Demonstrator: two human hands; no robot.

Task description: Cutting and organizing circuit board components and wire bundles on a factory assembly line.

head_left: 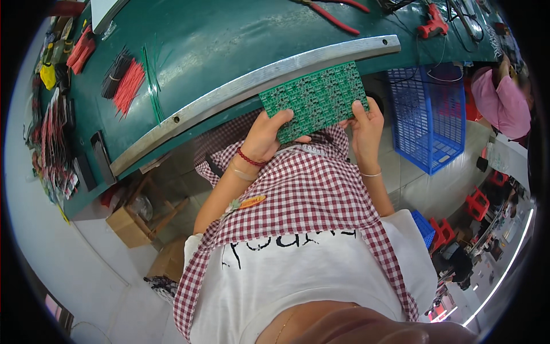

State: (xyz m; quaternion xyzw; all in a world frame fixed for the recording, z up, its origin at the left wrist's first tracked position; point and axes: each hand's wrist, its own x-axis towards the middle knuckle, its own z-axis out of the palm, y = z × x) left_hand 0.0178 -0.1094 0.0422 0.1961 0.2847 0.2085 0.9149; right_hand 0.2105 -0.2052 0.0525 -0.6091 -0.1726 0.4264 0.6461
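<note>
A green circuit board panel [321, 94], covered with rows of small dark parts, is held between my two hands just in front of the table edge. My left hand [266, 135] grips its lower left corner, thumb on top and fingers beneath. At the right edge my right hand [365, 123] pinches the panel, with the thumb on its face. The panel is tilted, and its far edge lies close to a long metal bar [258, 83] along the table's front edge. The fingers under the panel are mostly hidden.
On the green table [200, 34] lie red wires [129, 86], black wires [116, 71], green wires [152, 83], red-handled pliers [332, 14] and a red tool [433, 24]. Blue plastic crates [427, 120] stand on the floor to the right. A person in pink [501, 103] is beyond. Cardboard boxes [129, 226] sit below left.
</note>
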